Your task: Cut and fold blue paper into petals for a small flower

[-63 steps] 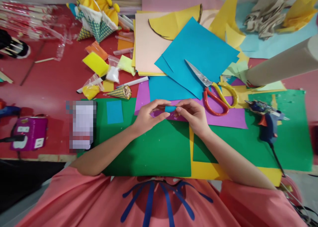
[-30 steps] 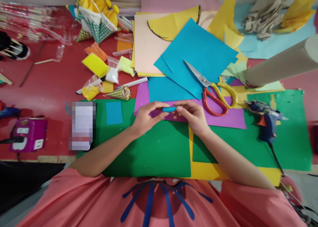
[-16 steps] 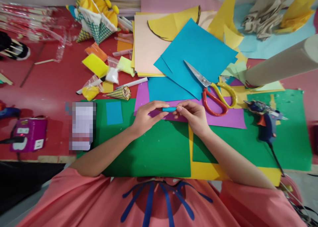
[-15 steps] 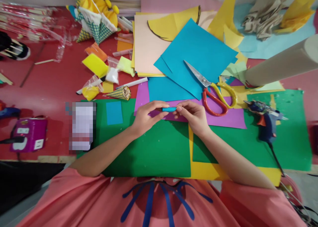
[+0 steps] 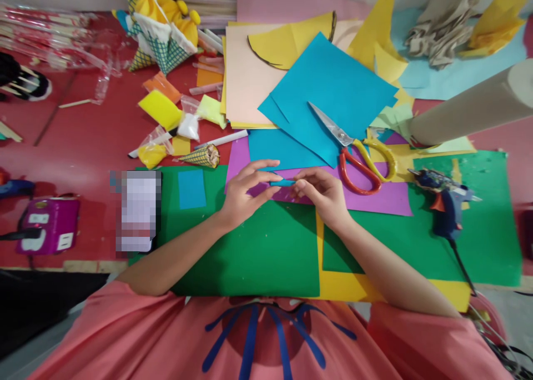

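Note:
A small rolled strip of blue paper [image 5: 283, 183] is held level between my two hands, above the purple sheet [image 5: 387, 198]. My left hand [image 5: 245, 194] pinches its left end between thumb and a finger, with another finger raised. At the other end, the thumb and fingertips of my right hand [image 5: 325, 197] close on it. Scissors [image 5: 345, 141] with one red and one yellow handle lie just beyond my right hand on blue sheets [image 5: 328, 80]. A flat blue paper rectangle [image 5: 192, 189] rests left of my left hand on the green sheet [image 5: 250, 252].
On the right, a blue glue gun [image 5: 452, 208] lies on green sheet, its cord trailing over the front edge. A thick white roll [image 5: 474, 105] stands behind it. A blurred-out phone [image 5: 139, 211], a purple box [image 5: 50, 224] and small clay packets [image 5: 160, 108] are at left.
One finger of my left hand has lifted off the blue roll, and the roll looks slimmer. My right hand has barely moved.

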`<act>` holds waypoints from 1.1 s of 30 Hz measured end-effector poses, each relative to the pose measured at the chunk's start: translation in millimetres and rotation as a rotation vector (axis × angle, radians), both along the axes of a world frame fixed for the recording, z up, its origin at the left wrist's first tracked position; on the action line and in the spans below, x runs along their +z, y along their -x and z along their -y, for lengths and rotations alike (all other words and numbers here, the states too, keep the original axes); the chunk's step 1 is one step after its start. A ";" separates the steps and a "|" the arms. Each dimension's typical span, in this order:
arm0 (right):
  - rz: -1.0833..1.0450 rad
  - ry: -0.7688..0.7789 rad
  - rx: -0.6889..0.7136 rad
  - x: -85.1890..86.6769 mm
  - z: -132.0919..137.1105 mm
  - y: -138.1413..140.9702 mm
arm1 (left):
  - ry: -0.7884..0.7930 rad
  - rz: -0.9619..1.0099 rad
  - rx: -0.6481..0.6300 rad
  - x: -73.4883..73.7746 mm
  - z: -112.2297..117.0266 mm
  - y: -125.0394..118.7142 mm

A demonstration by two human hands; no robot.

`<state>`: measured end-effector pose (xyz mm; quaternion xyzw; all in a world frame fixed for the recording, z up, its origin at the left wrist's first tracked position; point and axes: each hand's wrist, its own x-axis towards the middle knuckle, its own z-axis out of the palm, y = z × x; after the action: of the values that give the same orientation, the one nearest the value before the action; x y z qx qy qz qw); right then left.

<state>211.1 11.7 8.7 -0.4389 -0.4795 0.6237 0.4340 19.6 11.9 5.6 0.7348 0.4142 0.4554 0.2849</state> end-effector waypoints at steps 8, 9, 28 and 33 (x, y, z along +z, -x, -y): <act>0.009 0.039 0.081 -2.6 0.5 -0.3 | -0.073 -0.057 -0.017 -0.1 1.8 0.7; 0.009 0.044 0.072 -2.8 0.6 0.0 | -0.071 -0.059 -0.012 -0.1 1.8 0.8; 0.273 -0.172 -0.065 -5.9 7.3 -0.3 | 0.124 -0.065 0.058 -1.8 3.3 -1.3; 0.302 -0.203 -0.068 -6.0 8.2 -1.1 | 0.233 -0.034 0.026 -5.1 4.8 -0.3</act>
<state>212.2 3.5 2.7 -0.4972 -0.5848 0.4842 0.4199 19.9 7.2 0.6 0.6990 0.4784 0.3952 0.3553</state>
